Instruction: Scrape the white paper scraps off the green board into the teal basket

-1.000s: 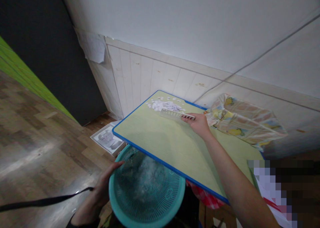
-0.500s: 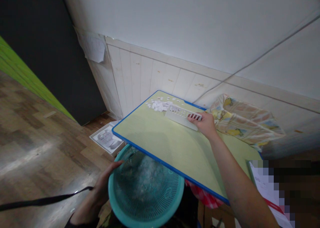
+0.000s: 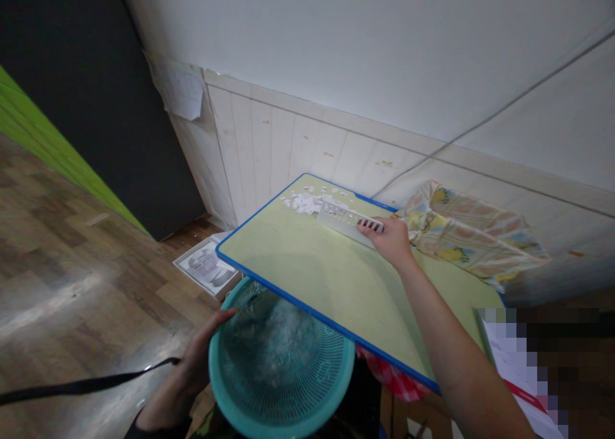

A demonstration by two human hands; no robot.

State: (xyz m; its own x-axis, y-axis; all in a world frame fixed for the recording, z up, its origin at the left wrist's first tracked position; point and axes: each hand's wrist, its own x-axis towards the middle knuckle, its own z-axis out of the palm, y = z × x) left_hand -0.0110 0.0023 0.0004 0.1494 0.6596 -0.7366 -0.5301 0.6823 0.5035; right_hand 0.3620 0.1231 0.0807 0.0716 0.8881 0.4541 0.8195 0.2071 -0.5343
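Note:
My right hand (image 3: 391, 239) grips the right end of a white slotted plastic strip (image 3: 342, 222), which stands tilted on the yellow-green tabletop (image 3: 288, 253) with its blue rim. Against the strip's far left end lies a loose pile of small white scraps (image 3: 305, 202), with a few more scattered behind it. My left hand (image 3: 209, 336) is closed over the left rim of a teal plastic basket (image 3: 283, 426). The basket sits below the table's near edge, partly under it. Pale, blurred material (image 3: 283, 343) lies inside.
A patterned cloth (image 3: 473, 234) is bunched at the table's back right by the wall. Papers (image 3: 521, 368) lie at the right edge. An open white box (image 3: 206, 266) rests on the floor to the left. A black strap (image 3: 86, 386) crosses the lower left.
My right hand has shifted slightly left, and the white strip has tipped so that less of its lower face shows. My left hand and the basket stay in place.

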